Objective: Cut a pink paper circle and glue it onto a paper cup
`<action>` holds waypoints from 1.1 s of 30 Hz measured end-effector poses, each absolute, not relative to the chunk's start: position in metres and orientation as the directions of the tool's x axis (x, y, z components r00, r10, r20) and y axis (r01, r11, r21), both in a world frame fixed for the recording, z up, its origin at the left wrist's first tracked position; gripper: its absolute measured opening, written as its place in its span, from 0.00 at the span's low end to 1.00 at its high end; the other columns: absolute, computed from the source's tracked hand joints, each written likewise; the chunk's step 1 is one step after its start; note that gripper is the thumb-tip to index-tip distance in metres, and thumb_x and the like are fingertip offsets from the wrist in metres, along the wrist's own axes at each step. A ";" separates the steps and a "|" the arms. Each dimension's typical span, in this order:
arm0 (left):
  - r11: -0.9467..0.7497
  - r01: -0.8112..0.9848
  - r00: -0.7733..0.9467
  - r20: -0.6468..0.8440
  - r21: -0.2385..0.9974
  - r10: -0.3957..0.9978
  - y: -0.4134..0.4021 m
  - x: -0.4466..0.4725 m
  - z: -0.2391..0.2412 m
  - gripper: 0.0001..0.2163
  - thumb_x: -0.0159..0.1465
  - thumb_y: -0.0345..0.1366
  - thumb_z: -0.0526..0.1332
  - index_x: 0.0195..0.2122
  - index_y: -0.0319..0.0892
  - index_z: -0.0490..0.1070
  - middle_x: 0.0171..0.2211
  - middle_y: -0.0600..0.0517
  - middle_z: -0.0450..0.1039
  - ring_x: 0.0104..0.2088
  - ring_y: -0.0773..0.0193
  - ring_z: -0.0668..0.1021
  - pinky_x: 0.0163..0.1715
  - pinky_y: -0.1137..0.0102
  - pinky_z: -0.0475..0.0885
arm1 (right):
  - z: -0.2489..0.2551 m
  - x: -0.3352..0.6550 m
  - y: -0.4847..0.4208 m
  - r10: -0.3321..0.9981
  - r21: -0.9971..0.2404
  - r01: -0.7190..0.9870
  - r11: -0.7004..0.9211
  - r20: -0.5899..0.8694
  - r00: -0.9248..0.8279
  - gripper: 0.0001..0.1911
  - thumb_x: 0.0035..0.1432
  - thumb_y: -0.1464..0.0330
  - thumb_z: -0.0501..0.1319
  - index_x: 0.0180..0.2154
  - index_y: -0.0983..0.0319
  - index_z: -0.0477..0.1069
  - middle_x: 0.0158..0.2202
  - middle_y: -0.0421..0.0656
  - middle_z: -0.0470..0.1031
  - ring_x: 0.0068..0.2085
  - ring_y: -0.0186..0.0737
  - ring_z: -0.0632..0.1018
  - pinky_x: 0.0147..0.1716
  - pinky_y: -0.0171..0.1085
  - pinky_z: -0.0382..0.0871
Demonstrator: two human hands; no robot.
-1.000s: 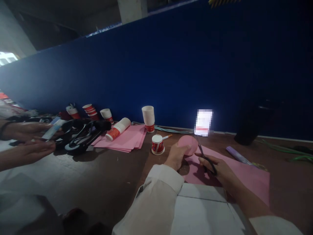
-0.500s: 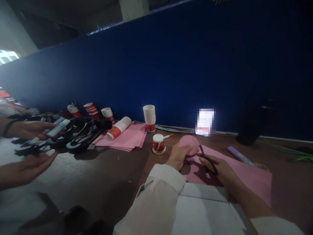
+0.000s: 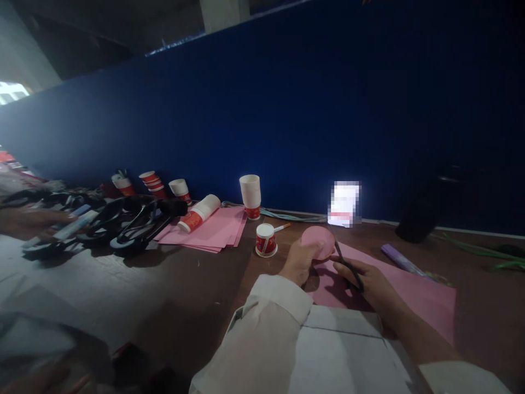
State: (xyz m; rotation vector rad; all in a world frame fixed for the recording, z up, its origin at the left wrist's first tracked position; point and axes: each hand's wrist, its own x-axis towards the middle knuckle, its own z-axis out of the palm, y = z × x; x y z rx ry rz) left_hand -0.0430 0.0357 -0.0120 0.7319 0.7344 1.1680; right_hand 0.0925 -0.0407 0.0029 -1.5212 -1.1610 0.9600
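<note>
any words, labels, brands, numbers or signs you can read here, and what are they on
None can be read.
Upside-down red-and-white paper cup: marks too small to read.
Upright stack of white-and-red paper cups: red-band print too small.
Lying stack of white-and-red paper cups: red-band print too blurred.
Glowing white rectangular screen: pixelated, unreadable.

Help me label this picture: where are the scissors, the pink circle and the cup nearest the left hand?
Scissors (image 3: pixel 346 265): head view, dark handle.
Pink circle (image 3: pixel 317 238): head view, flat face.
Cup (image 3: pixel 266 241): head view, side wall.
</note>
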 end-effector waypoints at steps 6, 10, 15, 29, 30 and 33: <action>0.236 -0.544 0.227 -0.130 0.805 0.965 0.034 -0.043 -0.010 0.19 0.45 0.37 0.75 0.36 0.33 0.77 0.30 0.42 0.79 0.36 0.50 0.82 0.41 0.59 0.78 | 0.003 0.092 -0.041 0.972 -0.969 0.236 -0.068 -0.011 0.236 0.27 0.48 0.51 0.70 0.45 0.62 0.84 0.25 0.41 0.76 0.22 0.35 0.69 0.21 0.37 0.65; 0.227 -0.549 0.230 -0.115 0.804 0.966 0.034 -0.042 -0.010 0.19 0.45 0.37 0.74 0.37 0.33 0.77 0.30 0.42 0.79 0.36 0.51 0.82 0.42 0.59 0.78 | 0.004 0.091 -0.042 0.971 -0.965 0.249 -0.081 -0.020 0.239 0.27 0.50 0.51 0.70 0.46 0.62 0.84 0.27 0.42 0.77 0.23 0.35 0.69 0.21 0.37 0.65; 0.240 -0.552 0.227 -0.133 0.799 0.965 0.032 -0.042 -0.007 0.18 0.45 0.37 0.74 0.36 0.33 0.77 0.30 0.41 0.79 0.35 0.50 0.83 0.41 0.58 0.78 | 0.004 0.092 -0.042 0.973 -0.965 0.251 -0.073 -0.014 0.229 0.27 0.51 0.51 0.69 0.46 0.62 0.84 0.23 0.40 0.75 0.23 0.35 0.69 0.22 0.36 0.65; 0.237 -0.552 0.232 -0.125 0.800 0.965 0.032 -0.041 -0.007 0.19 0.45 0.37 0.73 0.36 0.31 0.78 0.29 0.41 0.80 0.34 0.50 0.83 0.39 0.59 0.78 | -0.002 0.097 -0.038 0.978 -0.960 0.253 -0.117 -0.068 0.196 0.30 0.52 0.51 0.69 0.50 0.64 0.82 0.29 0.43 0.79 0.23 0.33 0.69 0.22 0.35 0.65; 0.237 -0.555 0.231 -0.126 0.798 0.965 0.033 -0.041 -0.007 0.19 0.45 0.37 0.73 0.36 0.32 0.78 0.29 0.41 0.80 0.34 0.50 0.82 0.39 0.59 0.78 | -0.002 0.097 -0.038 0.978 -0.958 0.262 -0.120 -0.070 0.195 0.30 0.52 0.51 0.69 0.50 0.64 0.82 0.29 0.43 0.79 0.23 0.33 0.69 0.22 0.35 0.65; 0.236 -0.559 0.221 -0.131 0.795 0.966 0.033 -0.041 -0.008 0.18 0.44 0.36 0.74 0.36 0.33 0.77 0.30 0.42 0.80 0.34 0.51 0.82 0.40 0.59 0.77 | -0.001 0.096 -0.038 0.978 -0.956 0.271 -0.113 -0.059 0.199 0.28 0.53 0.52 0.68 0.50 0.64 0.82 0.29 0.43 0.79 0.23 0.32 0.68 0.21 0.35 0.65</action>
